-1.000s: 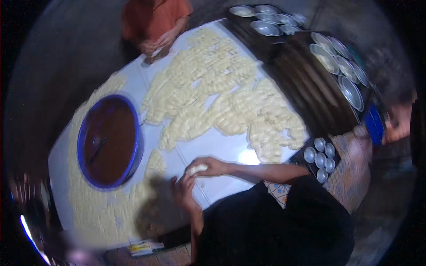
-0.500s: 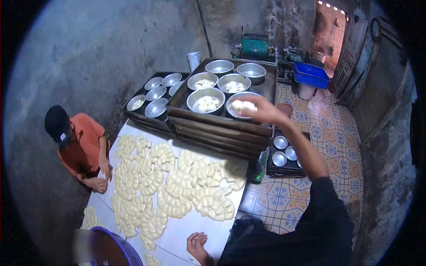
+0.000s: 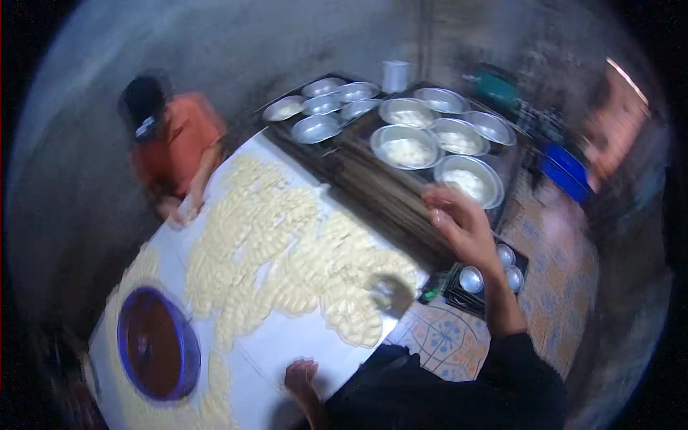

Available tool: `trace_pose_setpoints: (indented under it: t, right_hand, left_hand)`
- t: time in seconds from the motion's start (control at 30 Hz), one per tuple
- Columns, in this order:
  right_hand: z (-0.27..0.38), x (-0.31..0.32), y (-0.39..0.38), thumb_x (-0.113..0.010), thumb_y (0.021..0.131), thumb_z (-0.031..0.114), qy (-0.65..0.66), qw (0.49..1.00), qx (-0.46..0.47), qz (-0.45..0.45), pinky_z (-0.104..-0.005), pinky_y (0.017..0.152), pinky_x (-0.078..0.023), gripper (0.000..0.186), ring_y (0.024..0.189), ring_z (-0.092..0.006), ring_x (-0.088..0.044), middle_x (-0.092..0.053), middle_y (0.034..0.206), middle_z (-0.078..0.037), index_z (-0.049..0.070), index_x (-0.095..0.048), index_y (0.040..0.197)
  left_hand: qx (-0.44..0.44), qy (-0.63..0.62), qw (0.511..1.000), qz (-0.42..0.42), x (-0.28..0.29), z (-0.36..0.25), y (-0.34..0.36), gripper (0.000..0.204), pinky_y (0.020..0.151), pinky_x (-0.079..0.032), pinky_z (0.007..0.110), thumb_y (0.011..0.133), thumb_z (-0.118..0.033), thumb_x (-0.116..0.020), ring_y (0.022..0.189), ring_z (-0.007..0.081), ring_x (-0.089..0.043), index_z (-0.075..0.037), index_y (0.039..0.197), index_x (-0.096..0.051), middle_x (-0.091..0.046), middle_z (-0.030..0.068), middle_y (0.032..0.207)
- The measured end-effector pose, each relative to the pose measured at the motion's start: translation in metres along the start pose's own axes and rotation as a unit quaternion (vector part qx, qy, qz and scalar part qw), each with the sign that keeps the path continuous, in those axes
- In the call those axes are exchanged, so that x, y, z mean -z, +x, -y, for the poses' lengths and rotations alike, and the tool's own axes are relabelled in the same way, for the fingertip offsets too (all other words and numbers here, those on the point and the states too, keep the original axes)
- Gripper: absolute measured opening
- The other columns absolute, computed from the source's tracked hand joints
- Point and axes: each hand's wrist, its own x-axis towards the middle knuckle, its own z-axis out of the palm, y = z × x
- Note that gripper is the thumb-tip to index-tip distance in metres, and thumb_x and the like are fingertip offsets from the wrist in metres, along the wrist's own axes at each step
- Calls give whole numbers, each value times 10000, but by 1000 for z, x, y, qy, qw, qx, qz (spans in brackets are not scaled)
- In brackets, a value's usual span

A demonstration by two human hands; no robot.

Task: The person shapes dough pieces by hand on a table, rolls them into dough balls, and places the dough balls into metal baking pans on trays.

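Observation:
My right hand (image 3: 462,226) is open and empty, thumb apart from the fingers, just in front of the nearest round metal pan (image 3: 469,179). White dough pieces (image 3: 462,180) lie inside that pan. Low over the white table (image 3: 279,358), near its front edge, my left hand (image 3: 301,374) is loosely curled with nothing visible in it; motion blurs its fingers. Many pale dough pieces (image 3: 287,251), pressed close together in curved rows, spread across the table beyond that hand.
More round pans (image 3: 407,147) stand on stacked dark trays (image 3: 387,186) at the back. A blue-rimmed tub (image 3: 159,344) with brown contents sits left. Across the table, a person in an orange shirt (image 3: 183,140) works. Small pans (image 3: 471,279) lie low at right.
My right hand has let go of the dough, now in the nearest pan, and has drawn back from it. The view has swung left, bringing the whole tub into sight.

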Motion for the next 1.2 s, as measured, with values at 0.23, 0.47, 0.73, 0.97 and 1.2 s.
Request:
trace_pose_setpoints:
  t: [0.23,0.47,0.73,0.97,1.2]
  right_hand:
    - [-28,-292,-103,-620,836,77,160,876,-83,447,-284,756,-508,264,899,-195,-636,-636,1030,-138,15,-616,1093]
    - [65,-495,-85,-547,712,68,64,801,214,556,-449,898,-429,346,963,-397,-565,-599,1041,-244,-18,-623,1038]
    - [17,-540,-88,-672,671,94,107,801,98,580,-385,753,-511,331,824,-293,-633,-621,895,-148,29,-560,976]
    - [5,-350,-98,-677,825,138,404,787,-157,439,-358,1009,-388,444,1243,-227,-428,-495,1259,-150,17,-549,1232]
    - [28,-304,-136,-547,893,31,286,895,-171,295,-260,813,-506,314,1055,-178,-538,-512,1169,-107,19,-580,1205]
  left_hand:
    - [-121,62,989,-53,12,-41,9,125,744,-522,290,872,18,-569,790,185,-636,55,992,-578,-637,118,883]
    - [-134,-37,954,-265,96,-29,-24,130,725,-483,261,884,-38,-545,774,145,-625,18,996,-580,-653,93,856]
    - [-80,-27,957,-277,119,-48,-3,79,750,-498,266,856,1,-573,795,145,-612,21,930,-594,-621,77,842]
    - [-94,47,994,11,82,-57,27,393,880,-464,298,861,-33,-608,1065,188,-573,5,1240,-513,-580,143,1175]
    - [-173,197,961,90,2,-71,22,526,933,-420,337,855,-162,-656,1113,202,-516,-21,1325,-467,-501,136,1313]
